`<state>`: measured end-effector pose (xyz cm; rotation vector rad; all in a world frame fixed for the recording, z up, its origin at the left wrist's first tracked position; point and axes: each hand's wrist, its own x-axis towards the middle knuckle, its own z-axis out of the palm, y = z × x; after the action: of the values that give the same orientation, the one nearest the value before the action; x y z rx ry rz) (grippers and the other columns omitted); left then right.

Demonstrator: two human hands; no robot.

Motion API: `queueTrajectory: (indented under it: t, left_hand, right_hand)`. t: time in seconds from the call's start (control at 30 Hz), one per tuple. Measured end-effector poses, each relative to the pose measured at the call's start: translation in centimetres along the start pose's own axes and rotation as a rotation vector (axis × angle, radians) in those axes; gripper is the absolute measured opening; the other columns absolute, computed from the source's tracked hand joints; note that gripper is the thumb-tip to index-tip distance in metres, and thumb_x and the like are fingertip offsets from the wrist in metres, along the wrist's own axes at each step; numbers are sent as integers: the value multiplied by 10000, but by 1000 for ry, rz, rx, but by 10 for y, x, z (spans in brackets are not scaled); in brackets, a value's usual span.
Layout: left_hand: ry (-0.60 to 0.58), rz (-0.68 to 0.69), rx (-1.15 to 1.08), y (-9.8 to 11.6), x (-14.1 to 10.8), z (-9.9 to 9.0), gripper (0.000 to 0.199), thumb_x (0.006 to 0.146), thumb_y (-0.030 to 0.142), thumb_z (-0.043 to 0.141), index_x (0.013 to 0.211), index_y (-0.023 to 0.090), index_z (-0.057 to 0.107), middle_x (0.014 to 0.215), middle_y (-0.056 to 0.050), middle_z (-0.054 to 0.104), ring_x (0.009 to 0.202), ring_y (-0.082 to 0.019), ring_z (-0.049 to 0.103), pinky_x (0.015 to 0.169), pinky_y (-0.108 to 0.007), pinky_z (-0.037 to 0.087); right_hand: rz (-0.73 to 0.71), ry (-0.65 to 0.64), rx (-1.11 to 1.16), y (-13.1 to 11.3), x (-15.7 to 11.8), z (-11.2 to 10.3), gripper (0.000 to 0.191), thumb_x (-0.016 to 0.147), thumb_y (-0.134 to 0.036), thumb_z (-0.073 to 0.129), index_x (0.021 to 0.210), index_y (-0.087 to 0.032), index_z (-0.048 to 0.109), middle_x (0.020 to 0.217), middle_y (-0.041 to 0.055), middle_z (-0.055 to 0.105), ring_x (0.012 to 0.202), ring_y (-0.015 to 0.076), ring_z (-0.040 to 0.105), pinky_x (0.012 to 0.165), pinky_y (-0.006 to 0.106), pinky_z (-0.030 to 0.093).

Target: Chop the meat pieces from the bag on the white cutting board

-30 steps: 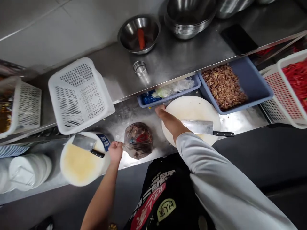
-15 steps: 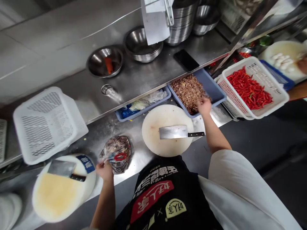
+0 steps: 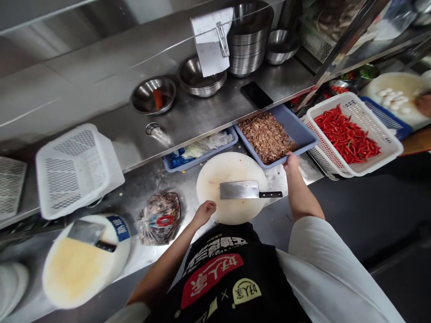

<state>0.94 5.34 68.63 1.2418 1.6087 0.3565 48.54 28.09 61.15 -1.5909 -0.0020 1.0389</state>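
My right hand (image 3: 291, 162) grips the front rim of a blue plastic tray (image 3: 305, 139), which holds a heap of brown chopped food (image 3: 267, 134). My left hand (image 3: 204, 212) hovers at the near left edge of a round white cutting board (image 3: 232, 213), fingers curled together with nothing visible in them. Across that board lies a cleaver (image 3: 239, 190), its black handle pointing right. Left of my left hand, a clear plastic bag (image 3: 159, 218) of dark contents rests on the steel counter.
A second board (image 3: 77, 269) with another cleaver (image 3: 85, 233) stands at left, below a white basket (image 3: 63, 175). Steel bowls (image 3: 202, 83) and a phone (image 3: 257, 95) occupy the shelf. Red chillies (image 3: 348, 134) fill a basket at right. Another person's hand (image 3: 423, 104) is at the far right.
My left hand has let go of the plastic bag and moved right to the cutting board. My right hand has shifted from the chopped food to the tray's rim.
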Motion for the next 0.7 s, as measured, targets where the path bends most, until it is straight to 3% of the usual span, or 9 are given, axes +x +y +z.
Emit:
queueTrajectory:
  t: [0.07, 0.17, 0.27, 0.37, 0.43, 0.5, 0.6, 0.63, 0.7]
  left_hand:
    - [-78, 84, 16, 42, 31, 7, 214, 834, 356, 671, 986, 205, 657, 1017, -53, 739, 939, -207, 691, 898, -326, 543]
    - [-127, 128, -36, 117, 88, 31, 287, 866, 413, 701, 1030, 181, 658, 1093, -92, 734, 1026, -227, 686, 938, -335, 535]
    - [-163, -17, -204, 191, 141, 62, 421, 933, 544, 627, 1128, 171, 639, 1224, -143, 702, 1066, -257, 687, 893, -363, 560]
    - [-213, -185, -292, 241, 174, 82, 500, 927, 601, 619, 1191, 177, 634, 1181, -141, 716, 1039, -288, 697, 872, -425, 590]
    - [-211, -255, -266, 255, 181, 84, 409, 879, 455, 702, 1143, 148, 648, 1005, -121, 734, 945, -280, 708, 853, -439, 605]
    - [-195, -299, -256, 256, 179, 79, 300, 803, 255, 718, 1056, 109, 653, 832, -93, 699, 823, -252, 699, 814, -426, 618]
    - [-134, -275, -266, 245, 164, 65, 260, 686, 94, 661, 945, 102, 649, 719, -49, 632, 712, -213, 659, 736, -381, 612]
    - [-109, -248, -249, 240, 157, 60, 260, 656, 75, 648, 915, 109, 648, 703, -40, 617, 704, -209, 653, 707, -359, 598]
    - [-74, -192, -185, 229, 143, 51, 251, 610, 57, 633, 852, 119, 645, 675, -30, 593, 711, -216, 653, 653, -318, 559]
  right_hand:
    - [22, 65, 18, -16, -10, -1, 241, 773, -86, 587, 794, -241, 403, 554, -116, 339, 437, 86, 376, 339, 159, 338]
    - [74, 29, -9, -36, -35, -7, 216, 789, -102, 622, 781, -228, 446, 526, -97, 400, 408, 95, 416, 321, 177, 368]
    - [104, -37, -22, -40, -74, -10, 189, 832, -140, 653, 767, -210, 491, 497, -68, 476, 368, 103, 448, 321, 201, 430]
    - [104, -96, 2, -29, -119, -8, 190, 871, -220, 698, 768, -190, 542, 486, -31, 545, 379, 119, 514, 359, 210, 495]
    - [90, -162, 38, -20, -143, -15, 244, 866, -306, 764, 782, -179, 573, 513, -2, 598, 433, 134, 586, 420, 213, 548]
    - [93, -311, 50, -14, -156, -38, 346, 850, -442, 812, 797, -170, 604, 588, 47, 667, 539, 165, 676, 523, 237, 607]
    - [200, -543, -55, -18, -148, -109, 600, 879, -756, 649, 781, -165, 632, 698, 136, 721, 658, 236, 740, 613, 329, 641]
    - [238, -531, -103, -23, -139, -137, 692, 882, -846, 537, 751, -172, 624, 680, 146, 708, 630, 243, 727, 585, 344, 629]
    - [162, -306, -169, -37, -117, -185, 757, 904, -897, 366, 677, -202, 565, 601, 111, 655, 518, 205, 656, 477, 298, 557]
